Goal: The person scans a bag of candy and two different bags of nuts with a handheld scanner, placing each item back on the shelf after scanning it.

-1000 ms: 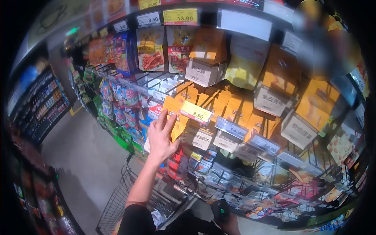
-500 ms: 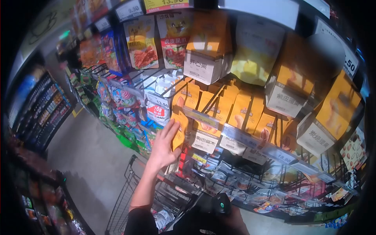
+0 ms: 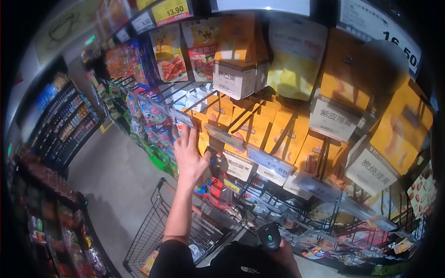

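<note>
My left hand (image 3: 190, 157) reaches up to the rack of hanging snacks. Its fingers lie flat along the left side of an orange packet (image 3: 203, 137) on a hook, and the thumb crosses the packet's lower edge. More orange packets (image 3: 282, 134) hang in rows to the right behind price tags (image 3: 262, 160). Low in view, my right hand (image 3: 289, 255) grips a black handheld scanner (image 3: 270, 231) close to my body.
A wire shopping cart (image 3: 148, 231) stands below my left arm, against the rack. Larger orange and yellow bags (image 3: 340, 92) hang higher up. Grey aisle floor (image 3: 106, 176) runs off to the left between stocked shelves (image 3: 65, 120).
My left hand dipped with the orange packet, then rose again along the rack. The view shifted closer to the shelf, and the scanner hand came further into sight.
</note>
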The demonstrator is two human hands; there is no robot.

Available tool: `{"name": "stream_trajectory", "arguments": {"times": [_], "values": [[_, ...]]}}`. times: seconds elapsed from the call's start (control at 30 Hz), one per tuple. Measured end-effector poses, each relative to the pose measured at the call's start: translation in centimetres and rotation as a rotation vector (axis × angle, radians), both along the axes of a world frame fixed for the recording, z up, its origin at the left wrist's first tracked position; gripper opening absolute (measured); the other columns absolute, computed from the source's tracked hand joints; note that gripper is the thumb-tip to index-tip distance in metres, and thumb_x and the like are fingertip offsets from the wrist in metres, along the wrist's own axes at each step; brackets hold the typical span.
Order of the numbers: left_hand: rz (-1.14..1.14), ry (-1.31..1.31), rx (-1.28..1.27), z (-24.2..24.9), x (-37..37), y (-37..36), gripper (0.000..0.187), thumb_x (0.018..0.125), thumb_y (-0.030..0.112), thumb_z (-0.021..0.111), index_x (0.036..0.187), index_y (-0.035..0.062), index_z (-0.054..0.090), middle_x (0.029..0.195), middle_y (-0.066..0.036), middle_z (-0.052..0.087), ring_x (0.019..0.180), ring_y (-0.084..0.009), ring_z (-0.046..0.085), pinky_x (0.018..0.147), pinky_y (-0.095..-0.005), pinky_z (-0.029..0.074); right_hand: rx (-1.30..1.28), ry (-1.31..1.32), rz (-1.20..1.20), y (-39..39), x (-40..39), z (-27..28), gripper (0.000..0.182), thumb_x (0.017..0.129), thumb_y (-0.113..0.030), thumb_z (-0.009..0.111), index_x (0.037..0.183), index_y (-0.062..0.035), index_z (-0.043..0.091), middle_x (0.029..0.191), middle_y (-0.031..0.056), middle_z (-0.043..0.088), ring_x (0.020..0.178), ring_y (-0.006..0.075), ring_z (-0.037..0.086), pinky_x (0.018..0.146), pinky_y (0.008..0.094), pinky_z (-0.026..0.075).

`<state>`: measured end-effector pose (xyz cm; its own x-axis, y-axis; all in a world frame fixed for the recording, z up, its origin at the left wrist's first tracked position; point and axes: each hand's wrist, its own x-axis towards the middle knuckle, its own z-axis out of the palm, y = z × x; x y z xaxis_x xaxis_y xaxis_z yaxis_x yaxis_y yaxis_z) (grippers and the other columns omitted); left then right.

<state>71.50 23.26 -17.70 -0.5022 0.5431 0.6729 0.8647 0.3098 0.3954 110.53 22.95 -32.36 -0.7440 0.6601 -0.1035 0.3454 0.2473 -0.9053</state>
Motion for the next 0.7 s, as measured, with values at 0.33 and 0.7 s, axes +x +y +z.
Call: {"name": "stream_trajectory", "arguments": {"times": [0.33,0.7], "values": [[0.041,0.050,-0.035,-1.0,-1.1,-0.3,0.082,0.063,0.015,0.070,0.140,0.0053,0.045,0.151,-0.014,0.038,0.108,-0.0408,0.048,0.099,-0.0455,0.041,0.078,0.120,0.066,0.6,-0.4,0.6,0.046,0.081,-0.020,0.078,0.122,-0.0083,0.062,0.118,0.0113,0.067,0.107,0.0259,0.067,0.088,0.0356,0.053],[-0.059,0.038,-0.067,-2.3,-3.3,3.9,0.076,0.067,0.019,0.068,0.140,0.0088,0.047,0.146,-0.017,0.042,0.119,-0.0400,0.046,0.101,-0.0467,0.039,0.078,0.111,0.062,0.1,-0.3,0.0,0.048,0.081,-0.016,0.076,0.125,-0.0083,0.060,0.117,0.0123,0.067,0.108,0.0276,0.066,0.089,0.0356,0.052]]}}
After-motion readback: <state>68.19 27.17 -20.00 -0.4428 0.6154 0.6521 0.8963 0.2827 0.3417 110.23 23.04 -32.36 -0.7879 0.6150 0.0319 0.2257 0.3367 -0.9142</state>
